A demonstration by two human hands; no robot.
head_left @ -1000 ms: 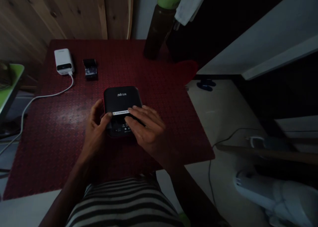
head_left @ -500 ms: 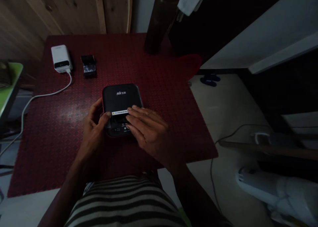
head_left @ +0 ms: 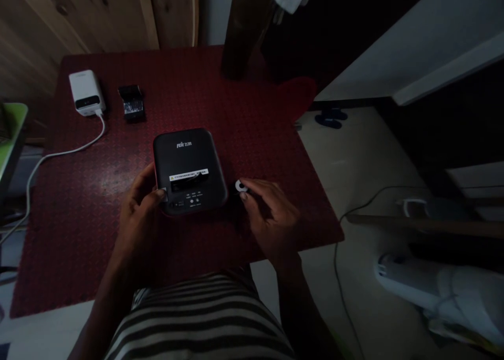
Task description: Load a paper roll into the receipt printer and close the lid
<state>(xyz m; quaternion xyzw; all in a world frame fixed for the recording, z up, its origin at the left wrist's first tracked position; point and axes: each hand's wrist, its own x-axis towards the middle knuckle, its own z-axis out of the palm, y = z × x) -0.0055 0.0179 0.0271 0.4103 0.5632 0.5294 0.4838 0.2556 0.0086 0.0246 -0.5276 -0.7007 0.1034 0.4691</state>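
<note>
A black device point(head_left: 187, 158) with rounded corners lies on the red table point(head_left: 258, 129). White lettering marks its far part, and a white warning label point(head_left: 189, 175) runs above a dark slot point(head_left: 185, 185). My left hand point(head_left: 139, 205) grips its near-left side, the thumb on the top edge over a small pale patch and the fingers along the side. To the right of the device, my right hand point(head_left: 268, 210) pinches a small white disc point(head_left: 238, 186) with a dark centre between thumb and fingers. What the disc is I cannot make out.
A white power bank point(head_left: 85, 90) with a white cable point(head_left: 71, 151) sits at the far left, beside a small black object point(head_left: 132, 105). A dark bottle point(head_left: 242, 32) stands at the back, near a red object point(head_left: 297, 95). Slippers point(head_left: 329, 118) lie on the floor.
My right hand has come off the device's slot and moved right, now pinching a small white disc. My left hand still holds the device's left side. The view has shifted slightly.
</note>
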